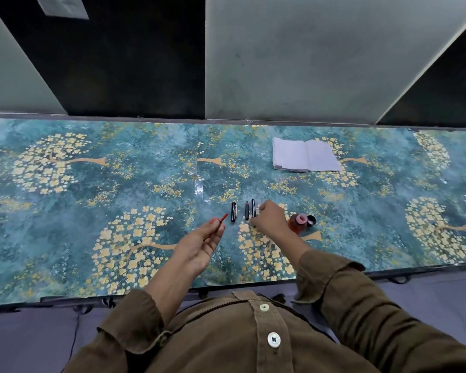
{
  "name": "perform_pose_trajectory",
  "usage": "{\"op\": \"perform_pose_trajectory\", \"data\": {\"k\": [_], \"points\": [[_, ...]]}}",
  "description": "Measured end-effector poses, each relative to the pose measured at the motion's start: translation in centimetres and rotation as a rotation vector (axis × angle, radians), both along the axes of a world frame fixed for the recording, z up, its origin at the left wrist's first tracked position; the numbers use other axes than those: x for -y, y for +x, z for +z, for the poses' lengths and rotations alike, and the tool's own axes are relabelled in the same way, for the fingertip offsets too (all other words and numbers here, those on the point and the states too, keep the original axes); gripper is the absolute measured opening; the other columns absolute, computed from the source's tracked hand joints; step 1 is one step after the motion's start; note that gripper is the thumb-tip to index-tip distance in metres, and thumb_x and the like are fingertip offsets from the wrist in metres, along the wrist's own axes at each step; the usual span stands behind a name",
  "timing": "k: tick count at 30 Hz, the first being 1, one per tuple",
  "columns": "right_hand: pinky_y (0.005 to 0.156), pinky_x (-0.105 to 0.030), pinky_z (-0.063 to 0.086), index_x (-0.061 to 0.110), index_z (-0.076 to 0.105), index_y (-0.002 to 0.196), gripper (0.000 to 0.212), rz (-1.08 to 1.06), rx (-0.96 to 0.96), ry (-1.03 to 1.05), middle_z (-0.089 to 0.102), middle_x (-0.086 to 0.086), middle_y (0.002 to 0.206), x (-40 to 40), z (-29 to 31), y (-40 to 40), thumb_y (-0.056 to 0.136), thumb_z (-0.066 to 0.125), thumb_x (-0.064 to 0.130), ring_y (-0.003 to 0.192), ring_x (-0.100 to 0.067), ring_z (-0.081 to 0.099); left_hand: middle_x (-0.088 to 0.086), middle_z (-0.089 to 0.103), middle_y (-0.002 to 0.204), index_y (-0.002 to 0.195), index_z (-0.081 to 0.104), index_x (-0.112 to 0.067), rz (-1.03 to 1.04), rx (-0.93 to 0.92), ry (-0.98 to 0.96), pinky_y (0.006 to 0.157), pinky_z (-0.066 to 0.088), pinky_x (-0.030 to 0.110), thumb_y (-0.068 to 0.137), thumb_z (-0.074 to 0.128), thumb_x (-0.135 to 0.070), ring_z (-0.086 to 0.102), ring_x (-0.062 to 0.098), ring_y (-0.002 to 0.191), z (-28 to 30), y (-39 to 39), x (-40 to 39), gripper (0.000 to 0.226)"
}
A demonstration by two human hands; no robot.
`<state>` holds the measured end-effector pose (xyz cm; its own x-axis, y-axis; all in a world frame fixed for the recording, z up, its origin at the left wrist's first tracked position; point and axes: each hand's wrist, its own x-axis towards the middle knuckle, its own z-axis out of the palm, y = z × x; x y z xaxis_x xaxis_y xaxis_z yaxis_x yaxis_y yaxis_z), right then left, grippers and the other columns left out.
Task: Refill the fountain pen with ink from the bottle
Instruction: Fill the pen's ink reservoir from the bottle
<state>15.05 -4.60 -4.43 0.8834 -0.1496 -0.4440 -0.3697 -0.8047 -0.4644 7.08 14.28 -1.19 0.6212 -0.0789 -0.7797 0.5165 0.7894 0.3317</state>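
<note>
Left hand (pixel 202 244): nearest, palm up, fingers curled round a thin red-tipped ink converter (pixel 218 223), long axis slanting away to the right.

Right hand (pixel 269 219): knuckles up, fingers curled down onto the table (pixel 65 224); any pinched part hidden, grip not readable.

3 dark, glossy, cylindrical pen parts, all lying lengthwise away from the body: cap (pixel 233 211) left, nib section (pixel 247 210) middle, barrel (pixel 253 208) touching or just beside right fingertips. Right hand nearer to all 3.

Ink bottle (pixel 297 223): rounded, reddish, translucent, open, just right of right wrist; black lid (pixel 311 220) alongside.

Table covering: slick teal print, yellow blossoms.

Open white notebook (pixel 304 155): far right.
</note>
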Motion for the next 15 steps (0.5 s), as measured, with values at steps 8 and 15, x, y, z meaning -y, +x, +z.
{"op": "perform_pose_trajectory", "data": {"k": [8, 15], "points": [[0.073, -0.039, 0.063, 0.008, 0.069, 0.104, 0.02, -0.188, -0.032, 0.636, 0.073, -0.008, 0.091, 1.7, 3.0, -7.9, 0.087, 0.075, 0.016, 0.079, -0.02, 0.072, 0.015, 0.073, 0.071, 0.09, 0.065, 0.008, -0.14, -0.012, 0.001, 0.06, 0.061, 0.021, 0.091, 0.058, 0.011, 0.073, 0.016, 0.059, -0.5, 0.0, 3.8, 0.007], [0.056, -0.028, 0.057, 0.002, 0.074, 0.091, 0.008, -0.589, -0.079, 1.106, 0.07, -0.013, 0.078, 5.3, 5.2, -9.8, 0.086, 0.073, 0.009, 0.063, -0.019, 0.066, 0.015, 0.072, 0.075, 0.092, 0.067, 0.008, -0.31, 0.044, 0.04, 0.06, 0.061, 0.019, 0.089, 0.059, 0.012, 0.072, 0.016, 0.059, 0.6, 1.0, 9.5, 0.009]]}}
